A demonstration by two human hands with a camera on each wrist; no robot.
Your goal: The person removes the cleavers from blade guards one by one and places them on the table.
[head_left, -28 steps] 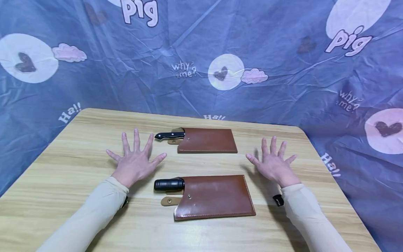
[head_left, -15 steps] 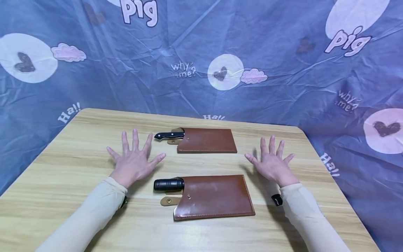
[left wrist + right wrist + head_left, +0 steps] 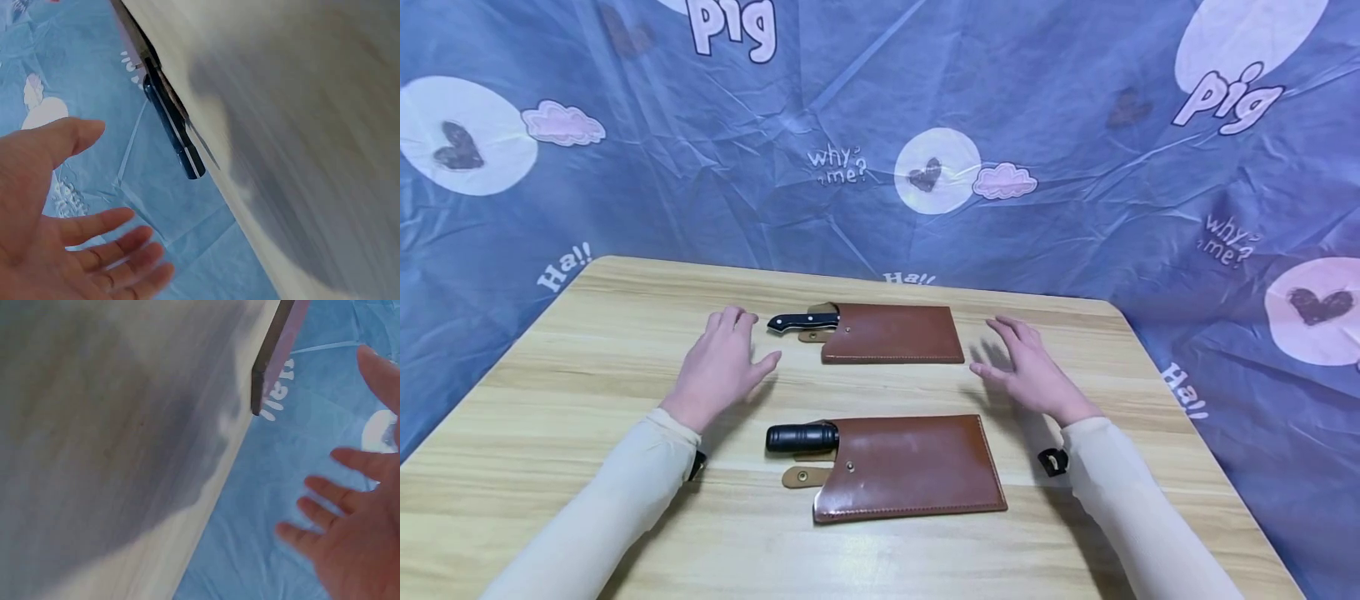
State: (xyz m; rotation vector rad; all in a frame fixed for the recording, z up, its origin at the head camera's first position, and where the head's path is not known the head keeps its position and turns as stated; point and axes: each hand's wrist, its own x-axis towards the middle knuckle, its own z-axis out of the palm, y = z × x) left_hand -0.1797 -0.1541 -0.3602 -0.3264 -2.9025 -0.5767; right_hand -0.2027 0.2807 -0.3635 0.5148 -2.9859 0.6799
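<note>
Two knives lie in brown leather sheaths on the table, handles toward the left. The far sheath (image 3: 895, 333) has a black riveted knife handle (image 3: 805, 322) sticking out of it. From the near sheath (image 3: 917, 467) comes a thicker, ridged black handle (image 3: 801, 438). My left hand (image 3: 717, 367) hovers above the table left of the far handle, fingers relaxed and thumb apart, holding nothing. To the right of the far sheath, my right hand (image 3: 1026, 371) is likewise raised over the wood, loosely bent and touching nothing. Both palms face inward.
A light wood-grain table (image 3: 880, 558) carries both sheaths. Tan snap straps hang beside the handles, the near strap (image 3: 805, 477) reaching left. Behind the table hangs a blue printed cloth (image 3: 737, 183), which also runs down the right side.
Both hands have turned from palms down with fingers spread wide to palms facing inward, with fingers closer together and softly bent. The sheathed knives have stayed in place.
</note>
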